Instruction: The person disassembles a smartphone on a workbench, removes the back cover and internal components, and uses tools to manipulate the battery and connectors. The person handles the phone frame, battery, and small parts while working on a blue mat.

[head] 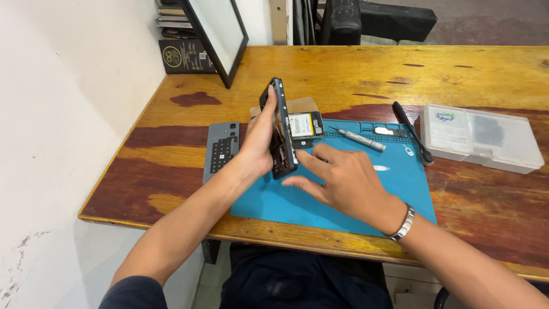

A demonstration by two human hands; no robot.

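My left hand [258, 140] holds an opened black phone [281, 129] upright on its edge above the blue work mat [394, 191]. Its exposed inside faces right. My right hand [340, 180] has its fingers spread, and the index fingertip touches the lower right edge of the phone. A silver bracelet sits on that wrist. Behind the phone, a flat battery [301, 124] with a white and yellow label lies on a small cardboard piece [302, 106].
A grey back cover [221, 147] lies left of the mat. A small screwdriver [360, 139], a black pry tool [412, 133] and a clear plastic parts box [483, 137] lie to the right. A framed panel [217, 34] leans at the far left by the wall.
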